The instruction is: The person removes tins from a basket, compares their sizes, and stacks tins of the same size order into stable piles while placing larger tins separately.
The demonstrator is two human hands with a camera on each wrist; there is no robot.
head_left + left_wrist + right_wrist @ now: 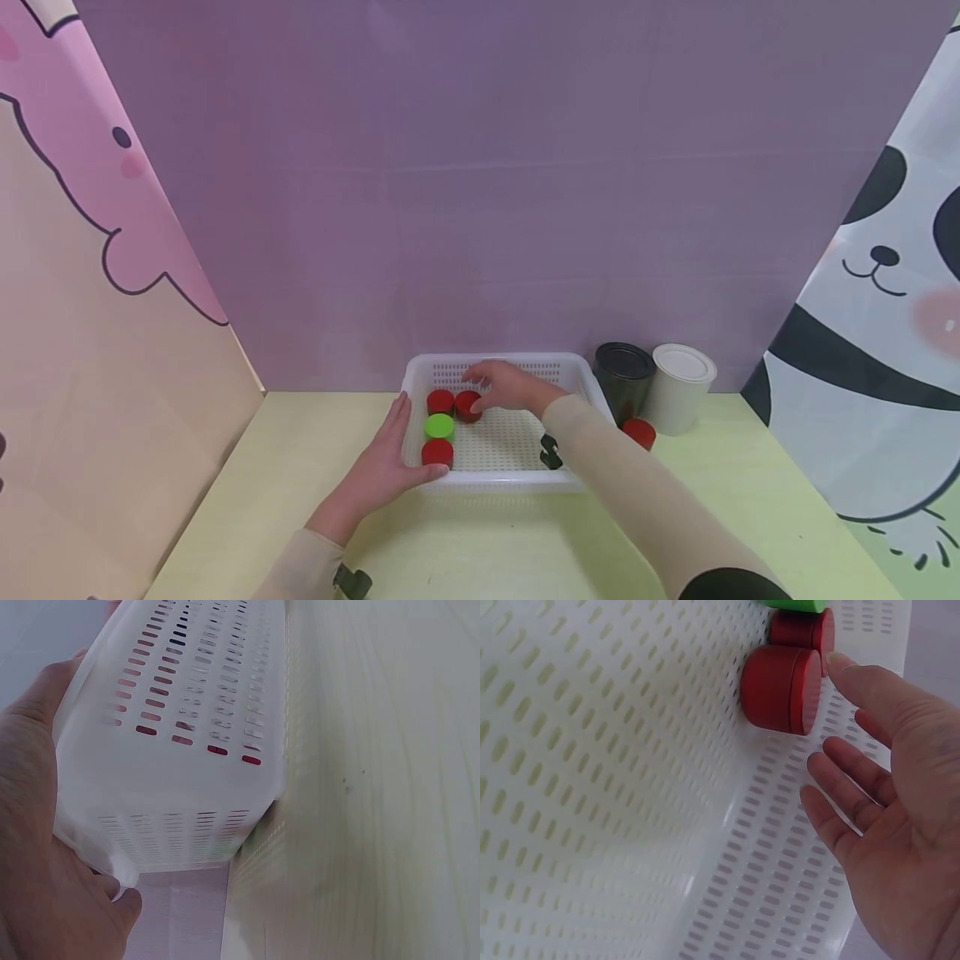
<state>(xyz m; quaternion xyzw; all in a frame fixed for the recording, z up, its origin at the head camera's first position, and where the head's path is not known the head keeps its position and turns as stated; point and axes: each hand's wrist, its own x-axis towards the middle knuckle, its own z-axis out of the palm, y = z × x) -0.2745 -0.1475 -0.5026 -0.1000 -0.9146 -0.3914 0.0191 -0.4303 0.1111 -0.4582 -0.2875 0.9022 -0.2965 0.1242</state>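
A white perforated plastic basket (510, 477) sits on the table. My left hand (382, 467) grips its near left corner, thumb over the front rim and fingers along the left side. Inside, along the left wall, stand a red round tin (437, 452), a green round tin (439, 427) and a second red tin (440, 400). Another red tin (468, 406) stands just right of the rear one. Over it is my right hand (513, 387); the right wrist view has its fingers spread and loosely bent beside this red tin (780, 690), holding nothing.
A black can (624, 379) and a white can (678, 390) stand right of the basket, by the purple back wall (510, 208). In front of them is one more red tin (639, 432), partly hidden by my right sleeve. Printed panels border both sides of the table (480, 550).
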